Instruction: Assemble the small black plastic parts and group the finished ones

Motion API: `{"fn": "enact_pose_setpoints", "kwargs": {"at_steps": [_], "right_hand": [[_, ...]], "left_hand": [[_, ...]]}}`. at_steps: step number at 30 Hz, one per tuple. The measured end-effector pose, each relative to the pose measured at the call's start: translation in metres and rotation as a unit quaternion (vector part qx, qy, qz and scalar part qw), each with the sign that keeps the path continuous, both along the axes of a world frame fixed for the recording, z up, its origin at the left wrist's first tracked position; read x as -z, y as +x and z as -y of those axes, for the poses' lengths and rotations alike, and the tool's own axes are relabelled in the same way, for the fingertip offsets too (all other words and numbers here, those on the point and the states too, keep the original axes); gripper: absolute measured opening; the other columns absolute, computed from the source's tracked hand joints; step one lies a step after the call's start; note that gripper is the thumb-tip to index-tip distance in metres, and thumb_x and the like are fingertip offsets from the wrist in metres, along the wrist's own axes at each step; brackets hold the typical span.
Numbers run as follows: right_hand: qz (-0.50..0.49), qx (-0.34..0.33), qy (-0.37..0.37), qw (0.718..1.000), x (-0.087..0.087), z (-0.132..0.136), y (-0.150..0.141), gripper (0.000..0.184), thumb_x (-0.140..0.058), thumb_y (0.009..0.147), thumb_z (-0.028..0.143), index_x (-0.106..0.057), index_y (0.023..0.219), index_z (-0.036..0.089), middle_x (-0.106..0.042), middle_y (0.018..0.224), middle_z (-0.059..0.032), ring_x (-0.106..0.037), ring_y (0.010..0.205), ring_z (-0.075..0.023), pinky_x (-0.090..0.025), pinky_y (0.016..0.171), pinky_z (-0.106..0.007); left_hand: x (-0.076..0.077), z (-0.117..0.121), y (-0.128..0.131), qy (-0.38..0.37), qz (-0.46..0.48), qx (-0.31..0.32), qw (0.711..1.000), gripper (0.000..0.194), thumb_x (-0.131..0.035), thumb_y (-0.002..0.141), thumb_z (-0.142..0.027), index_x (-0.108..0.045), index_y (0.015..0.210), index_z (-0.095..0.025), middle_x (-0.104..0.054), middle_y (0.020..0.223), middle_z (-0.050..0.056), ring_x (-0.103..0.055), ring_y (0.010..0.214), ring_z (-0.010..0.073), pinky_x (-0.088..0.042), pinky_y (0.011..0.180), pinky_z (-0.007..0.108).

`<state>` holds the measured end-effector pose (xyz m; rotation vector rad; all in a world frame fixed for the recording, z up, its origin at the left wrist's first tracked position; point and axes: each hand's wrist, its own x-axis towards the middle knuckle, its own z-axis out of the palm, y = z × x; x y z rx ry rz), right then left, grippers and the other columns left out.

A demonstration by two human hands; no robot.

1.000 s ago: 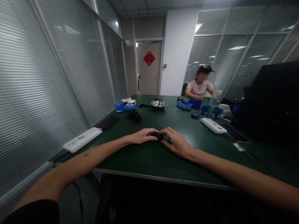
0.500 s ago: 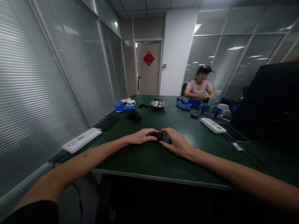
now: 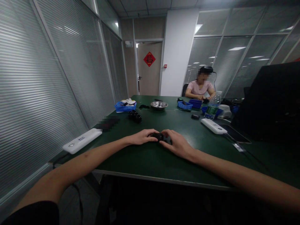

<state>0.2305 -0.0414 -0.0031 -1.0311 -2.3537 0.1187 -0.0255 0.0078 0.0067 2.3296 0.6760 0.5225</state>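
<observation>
Low over the green table (image 3: 131, 159), my left hand (image 3: 141, 137) pinches a small black rounded part (image 3: 160, 136) between thumb and fingers. From the other side my right hand (image 3: 178, 144) curls around the right end of the same part, thumb below and fingers above. Beneath the right palm shows something dark and smooth, mostly hidden. The part's exact kind cannot be made out. Just beyond my left hand stands a cluster of similar black round parts (image 3: 135, 116).
A steel bowl (image 3: 159, 105), a blue basket (image 3: 125, 107) and another blue basket (image 3: 185, 105) stand farther back. White power banks (image 3: 213, 126) lie either side. A water bottle (image 3: 212, 105) stands right. A person (image 3: 199, 88) sits across the table.
Both of my hands stay in place around the black part, with barely any visible shift. The person across has moved their hands slightly.
</observation>
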Motion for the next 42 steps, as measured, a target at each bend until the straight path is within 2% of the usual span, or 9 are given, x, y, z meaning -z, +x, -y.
{"fn": "enact_pose_setpoints", "kwargs": {"at_steps": [2, 7, 13, 16, 20, 26, 32, 38, 42], "right_hand": [[0.0, 0.001, -0.004, 1.0, 0.0008, -0.0008, -0.0001, 0.033, -0.065, 0.096, 0.037, -0.057, 0.125, 0.023, -0.068, 0.109, -0.0092, -0.066, 0.093, -0.0245, -0.057, 0.081, -0.041], [0.009, -0.05, 0.028, 0.998, -0.0015, 0.0003, -0.0009, 0.036, -0.064, 0.094, 0.023, -0.055, 0.13, 0.025, -0.062, 0.126, -0.0103, -0.064, 0.108, -0.0249, -0.056, 0.091, -0.042], [0.003, -0.004, 0.01, 1.0, 0.0015, -0.0015, 0.0002, 0.035, -0.066, 0.096, 0.038, -0.056, 0.126, 0.023, -0.067, 0.113, -0.0094, -0.066, 0.099, -0.0258, -0.057, 0.087, -0.043], [0.005, -0.021, 0.016, 1.0, 0.0011, -0.0017, 0.0, 0.032, -0.064, 0.097, 0.032, -0.056, 0.127, 0.023, -0.066, 0.117, -0.0099, -0.066, 0.102, -0.0254, -0.057, 0.087, -0.043], [0.006, -0.055, 0.03, 0.998, -0.0023, 0.0003, -0.0008, 0.037, -0.064, 0.095, 0.021, -0.055, 0.13, 0.025, -0.062, 0.126, -0.0099, -0.064, 0.109, -0.0253, -0.056, 0.092, -0.042], [-0.011, -0.022, 0.003, 1.0, 0.0013, -0.0025, 0.0001, 0.036, -0.066, 0.096, 0.036, -0.056, 0.128, 0.023, -0.067, 0.116, -0.01, -0.066, 0.104, -0.0265, -0.057, 0.09, -0.045], [-0.013, -0.074, 0.013, 0.997, -0.0027, 0.0001, -0.0017, 0.036, -0.063, 0.095, 0.019, -0.055, 0.13, 0.025, -0.061, 0.127, -0.0096, -0.064, 0.11, -0.0244, -0.057, 0.093, -0.043], [-0.014, -0.032, 0.004, 0.999, -0.0001, -0.0022, -0.0015, 0.038, -0.066, 0.096, 0.034, -0.054, 0.13, 0.022, -0.065, 0.121, -0.0109, -0.064, 0.108, -0.0271, -0.056, 0.093, -0.047], [-0.009, -0.069, 0.028, 0.997, 0.0017, -0.0044, -0.0017, 0.036, -0.064, 0.096, 0.022, -0.055, 0.131, 0.023, -0.063, 0.125, -0.0099, -0.063, 0.111, -0.0253, -0.056, 0.095, -0.044]], "left_hand": [[0.0006, -0.0004, -0.0003, -0.001, 0.003, 0.001, 1.0, 0.041, -0.061, 0.099, -0.042, -0.061, 0.132, -0.018, -0.065, 0.116, 0.008, -0.06, 0.096, 0.0196, -0.046, 0.083, 0.03], [0.0012, -0.001, -0.0006, 0.014, 0.0, 0.0, 1.0, 0.042, -0.061, 0.099, -0.042, -0.06, 0.133, -0.018, -0.065, 0.116, 0.008, -0.06, 0.099, 0.0201, -0.046, 0.085, 0.031], [0.0035, -0.0029, 0.0003, -0.01, 0.005, -0.003, 1.0, 0.042, -0.062, 0.098, -0.043, -0.061, 0.131, -0.017, -0.065, 0.113, 0.008, -0.06, 0.095, 0.0192, -0.046, 0.081, 0.029], [0.0023, -0.0018, 0.0007, -0.007, 0.0, -0.01, 1.0, 0.043, -0.062, 0.098, -0.044, -0.06, 0.131, -0.016, -0.065, 0.109, 0.007, -0.059, 0.091, 0.0184, -0.045, 0.079, 0.029], [0.0002, -0.0001, 0.0002, 0.0, 0.006, -0.001, 1.0, 0.042, -0.062, 0.098, -0.043, -0.06, 0.131, -0.017, -0.065, 0.114, 0.008, -0.06, 0.096, 0.0196, -0.045, 0.083, 0.03], [0.0029, -0.0022, -0.0001, -0.008, 0.0, -0.002, 1.0, 0.043, -0.061, 0.098, -0.045, -0.06, 0.132, -0.017, -0.065, 0.115, 0.008, -0.061, 0.096, 0.0195, -0.046, 0.083, 0.029], [0.0028, -0.0027, -0.0002, 0.019, -0.001, 0.001, 1.0, 0.042, -0.06, 0.099, -0.042, -0.059, 0.133, -0.017, -0.065, 0.117, 0.009, -0.06, 0.101, 0.0208, -0.045, 0.087, 0.031], [0.0047, -0.0045, -0.0011, 0.014, 0.0, 0.004, 1.0, 0.043, -0.06, 0.099, -0.042, -0.059, 0.134, -0.017, -0.065, 0.116, 0.008, -0.06, 0.099, 0.02, -0.045, 0.085, 0.03], [0.0016, -0.0017, -0.0001, 0.022, -0.009, -0.002, 1.0, 0.042, -0.06, 0.099, -0.041, -0.059, 0.132, -0.016, -0.065, 0.113, 0.008, -0.059, 0.093, 0.0185, -0.045, 0.08, 0.029]]}}
